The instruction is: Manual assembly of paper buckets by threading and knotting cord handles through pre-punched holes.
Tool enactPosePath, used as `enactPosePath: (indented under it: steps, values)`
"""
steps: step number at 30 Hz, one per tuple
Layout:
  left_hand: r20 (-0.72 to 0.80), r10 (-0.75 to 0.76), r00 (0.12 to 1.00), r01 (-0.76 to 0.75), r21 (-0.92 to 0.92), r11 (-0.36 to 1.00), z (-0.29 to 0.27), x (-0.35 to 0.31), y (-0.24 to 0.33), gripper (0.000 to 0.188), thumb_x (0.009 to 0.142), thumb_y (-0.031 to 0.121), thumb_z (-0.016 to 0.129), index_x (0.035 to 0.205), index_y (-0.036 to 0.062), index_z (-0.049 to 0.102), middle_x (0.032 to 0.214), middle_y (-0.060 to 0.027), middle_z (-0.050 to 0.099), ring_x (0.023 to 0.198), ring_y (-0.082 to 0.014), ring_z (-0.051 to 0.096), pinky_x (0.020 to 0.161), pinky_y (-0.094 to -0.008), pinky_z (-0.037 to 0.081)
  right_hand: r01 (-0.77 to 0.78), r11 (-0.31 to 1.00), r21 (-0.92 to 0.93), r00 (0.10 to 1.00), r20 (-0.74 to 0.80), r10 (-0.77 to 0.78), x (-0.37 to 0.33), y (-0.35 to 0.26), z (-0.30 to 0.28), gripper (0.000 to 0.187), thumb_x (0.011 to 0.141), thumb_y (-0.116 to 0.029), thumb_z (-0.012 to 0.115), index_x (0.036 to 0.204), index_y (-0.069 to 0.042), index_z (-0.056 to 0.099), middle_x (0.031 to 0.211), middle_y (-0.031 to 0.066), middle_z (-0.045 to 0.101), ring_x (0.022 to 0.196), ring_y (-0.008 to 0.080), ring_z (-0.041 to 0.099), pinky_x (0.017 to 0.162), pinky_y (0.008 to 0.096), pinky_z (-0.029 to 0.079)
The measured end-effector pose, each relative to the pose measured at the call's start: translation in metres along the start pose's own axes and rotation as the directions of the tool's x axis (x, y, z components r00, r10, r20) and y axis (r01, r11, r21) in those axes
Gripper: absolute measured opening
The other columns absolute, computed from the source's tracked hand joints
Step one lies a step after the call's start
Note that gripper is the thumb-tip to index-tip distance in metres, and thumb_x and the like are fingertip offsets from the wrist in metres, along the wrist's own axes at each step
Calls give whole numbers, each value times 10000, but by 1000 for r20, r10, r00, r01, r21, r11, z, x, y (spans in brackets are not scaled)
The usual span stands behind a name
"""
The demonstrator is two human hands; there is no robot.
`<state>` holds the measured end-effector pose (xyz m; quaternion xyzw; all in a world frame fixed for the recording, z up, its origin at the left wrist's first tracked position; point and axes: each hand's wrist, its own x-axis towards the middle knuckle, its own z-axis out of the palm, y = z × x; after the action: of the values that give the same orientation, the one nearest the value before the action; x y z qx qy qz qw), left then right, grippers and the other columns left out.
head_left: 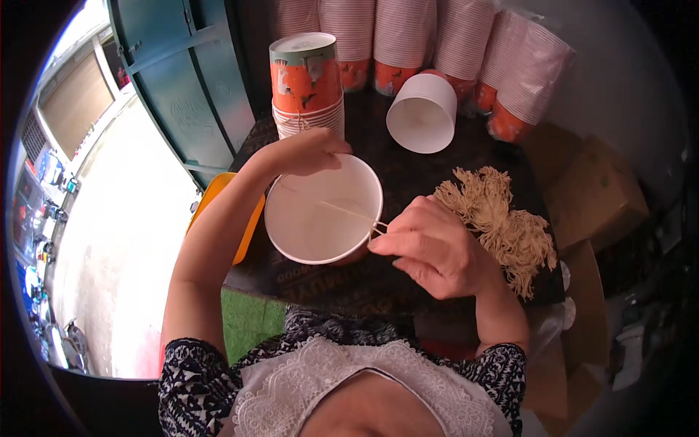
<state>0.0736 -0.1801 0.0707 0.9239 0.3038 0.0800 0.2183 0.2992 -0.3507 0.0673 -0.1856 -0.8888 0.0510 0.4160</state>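
Observation:
A white-lined paper bucket (309,229) is tilted with its mouth facing me above the near part of the dark table (266,280). My left hand (312,153) grips its far rim, fingers closed over the edge. A thin beige string (341,210) runs across the mouth and passes the rim on the right. There my right hand (433,247) pinches the string between thumb and forefinger, close to the bucket's edge. Just beyond my right hand lies a loose bundle of the same beige strings (502,226). The bucket's outside is mostly hidden.
Upside-down orange buckets (306,84) are stacked behind my left hand. Another bucket (424,116) lies on its side at the back. Several plastic-wrapped stacks (466,47) line the far edge. A yellow tray (249,237) is by my left forearm; cardboard boxes (601,189) stand right.

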Motion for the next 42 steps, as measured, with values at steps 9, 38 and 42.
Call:
enactPosePath:
  steps: [9,38,42]
  values:
    - [-185,246,951,-253,-13,967,24,22,17,238,811,72,589,1018,-26,654,887,-175,661,855,-303,644,760,-376,501,-96,965,-243,974,177,142,-10,-9,3,310,649,-28,734,941,-61,636,795,72,539,774,271,522,683,378,432]
    - [-392,164,905,-38,310,950,63,-86,38,297,754,-44,619,1023,76,654,1073,-86,614,1286,-329,430,1143,-571,144,152,464,873,982,-80,-172,8,-84,-21,183,723,-83,770,899,-127,753,914,92,547,612,196,510,513,296,401]
    - [-378,176,909,-109,192,975,65,-79,52,206,761,50,689,962,64,646,1047,-81,612,1283,-331,430,1133,-558,170,132,463,877,985,-61,-164,9,-87,-24,175,742,-73,755,908,-127,753,927,92,544,622,195,512,521,297,406]
